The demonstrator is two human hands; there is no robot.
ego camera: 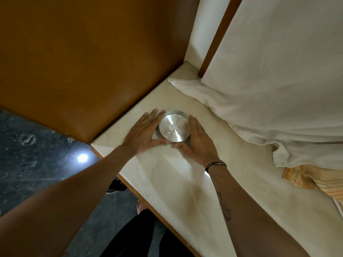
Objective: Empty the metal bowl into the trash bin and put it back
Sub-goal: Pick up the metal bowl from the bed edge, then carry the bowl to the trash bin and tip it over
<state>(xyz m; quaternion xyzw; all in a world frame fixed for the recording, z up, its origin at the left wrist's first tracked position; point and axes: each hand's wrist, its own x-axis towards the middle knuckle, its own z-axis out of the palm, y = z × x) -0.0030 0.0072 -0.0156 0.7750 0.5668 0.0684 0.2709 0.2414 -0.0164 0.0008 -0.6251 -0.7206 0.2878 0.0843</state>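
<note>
No brand, label or readable writing shows on anything here.

At far left lies a dark stone floor (33,160) with a bright spot of reflected light. Above it a brown padded panel (83,62) runs along the far left edge of the pale surface (167,182), meeting it at the surface's left corner. Below that corner, at the near edge, a dark object on the floor is partly hidden and cannot be identified.

The left hand (143,133) lies flat and open on the surface, fingers spread, its thumb and index finger against the left side of the metal bowl (174,126). The bowl stands upright near the left edge of the surface, between the two hands, with a few small whitish bits on its shiny bottom. The right hand (197,140) is open too, cupped along the bowl's right side, the thumb at its near rim; neither grip has closed around it. A dark band (216,165) circles the right wrist, and a tattoo marks the forearm.

Right of the bowl, white bedding (269,89) drapes over the surface's far right part, near the bowl but not touching it. An orange-patterned cloth (311,182) peeks out at the right edge.
</note>
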